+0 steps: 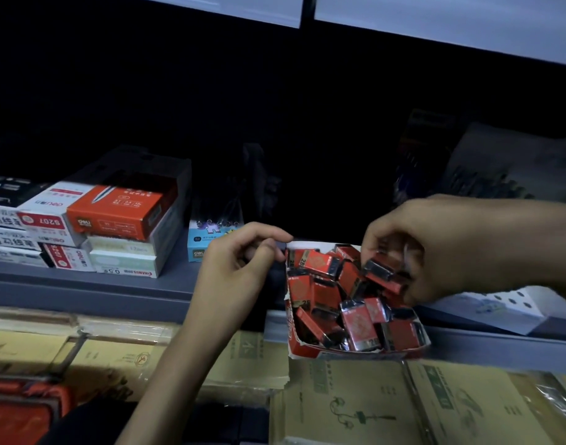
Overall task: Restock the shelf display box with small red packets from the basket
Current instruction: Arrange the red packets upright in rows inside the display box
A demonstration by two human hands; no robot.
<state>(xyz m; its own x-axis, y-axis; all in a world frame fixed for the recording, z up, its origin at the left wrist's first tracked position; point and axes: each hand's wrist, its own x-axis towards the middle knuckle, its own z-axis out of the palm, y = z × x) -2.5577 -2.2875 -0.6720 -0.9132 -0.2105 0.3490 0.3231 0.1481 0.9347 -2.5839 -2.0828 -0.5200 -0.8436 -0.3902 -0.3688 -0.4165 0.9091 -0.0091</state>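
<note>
Dim shelf [121, 284]: right hand [435, 248] fingers pinch 1 glossy red packet [382, 273]; left hand [243, 268] curled.

The display box [355, 350] sits at the shelf's [114, 284] front edge, packets [355, 319] heaped inside. The left hand [239, 268] touches its rear left corner; the right hand [435, 248] is over its right side, gripping one packet [382, 273]. Stacked boxes [92, 229] stand well left; envelopes [387, 403] lie below.
</note>
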